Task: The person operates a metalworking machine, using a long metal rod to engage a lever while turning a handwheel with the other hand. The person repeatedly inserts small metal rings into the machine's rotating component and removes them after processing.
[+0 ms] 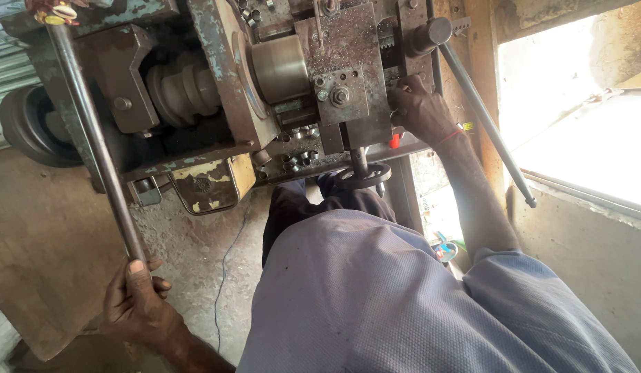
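A worn metal lathe-like machine [217, 103] fills the upper middle of the head view. My left hand [137, 300] is wrapped around the lower end of a long steel lever bar [92, 138] that runs up to the machine's top left. My right hand [420, 110] reaches up to the right side of the machine's carriage block [344, 83] and grips a small part there; what it holds is hidden by the fingers. A red thread sits around that wrist. A shiny round chuck [282, 69] sits left of the block.
Another long lever rod [483, 117] slants down to the right from a round knob. A small black handwheel [365, 176] hangs under the carriage. Pulleys [182, 86] and a black wheel [26, 124] are at left. A thin wire [227, 269] trails over the concrete floor. A bright opening lies at right.
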